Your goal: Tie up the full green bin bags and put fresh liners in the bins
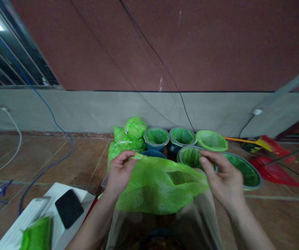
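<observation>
A thin green plastic bag (160, 184) is stretched between my two hands, its mouth partly open. My left hand (120, 172) pinches the bag's left rim, fingers closed on the film. My right hand (224, 178) pinches the right rim with curled fingers. Under the bag hangs a clear, larger plastic bag (191, 222) with a dark round container low in front of me, mostly hidden.
Several blue pots lined with green bags (156, 137) stand by the wall, beside tied green bags (131, 133). A white box (61, 198) at lower left bears a black phone (69, 208) and green bags (37, 236). Red dustpans (272, 170) lie right; cables cross the tiled floor.
</observation>
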Demonstrator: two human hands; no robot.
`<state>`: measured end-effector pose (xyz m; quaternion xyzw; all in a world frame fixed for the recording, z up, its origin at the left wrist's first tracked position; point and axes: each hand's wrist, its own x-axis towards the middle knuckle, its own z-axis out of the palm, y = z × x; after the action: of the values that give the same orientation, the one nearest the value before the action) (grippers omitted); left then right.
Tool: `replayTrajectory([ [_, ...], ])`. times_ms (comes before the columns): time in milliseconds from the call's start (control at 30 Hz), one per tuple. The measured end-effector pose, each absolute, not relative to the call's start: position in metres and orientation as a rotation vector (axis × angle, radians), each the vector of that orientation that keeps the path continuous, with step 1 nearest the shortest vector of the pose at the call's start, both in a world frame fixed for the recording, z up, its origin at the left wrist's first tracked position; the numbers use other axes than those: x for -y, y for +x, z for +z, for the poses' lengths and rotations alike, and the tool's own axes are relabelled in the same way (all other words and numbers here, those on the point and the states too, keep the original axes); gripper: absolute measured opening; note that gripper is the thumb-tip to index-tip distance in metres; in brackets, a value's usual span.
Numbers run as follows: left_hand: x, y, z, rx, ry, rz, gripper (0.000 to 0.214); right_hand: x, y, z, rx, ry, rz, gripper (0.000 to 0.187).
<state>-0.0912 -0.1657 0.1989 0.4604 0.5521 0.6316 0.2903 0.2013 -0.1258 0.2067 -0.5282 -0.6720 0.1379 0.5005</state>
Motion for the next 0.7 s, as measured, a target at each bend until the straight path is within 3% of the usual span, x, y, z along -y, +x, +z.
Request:
replayTrajectory([
  [133, 0.164, -0.042, 0.204, -1.448, 1.592, 1.547, 0.014, 0.144, 0.134, 0.231, 1.874, -1.008, 0.612, 0.030],
  [367, 0.167, -0.018, 0.196, -1.426, 1.732, 1.431, 0.019, 0.137, 0.126, 0.207, 1.684, -1.053, 0.849, 0.014],
  [467, 0.168, -0.027, 0.189, -1.446, 1.717, 1.235, 0.031, 0.134, 0.146, 0.215, 1.543, -1.075, 0.796, 0.014],
  [600, 0.176, -0.056, 0.179, -1.467, 1.818, 0.937, 0.016, 0.128, 0.191, 0.237, 1.249, -1.150, 0.576, 0.019],
  [700, 0.185, -0.079, 0.169, -1.439, 1.933, 0.760, 0.017, 0.123, 0.229, 0.250, 0.996, -1.187, 0.338, 0.024],
])
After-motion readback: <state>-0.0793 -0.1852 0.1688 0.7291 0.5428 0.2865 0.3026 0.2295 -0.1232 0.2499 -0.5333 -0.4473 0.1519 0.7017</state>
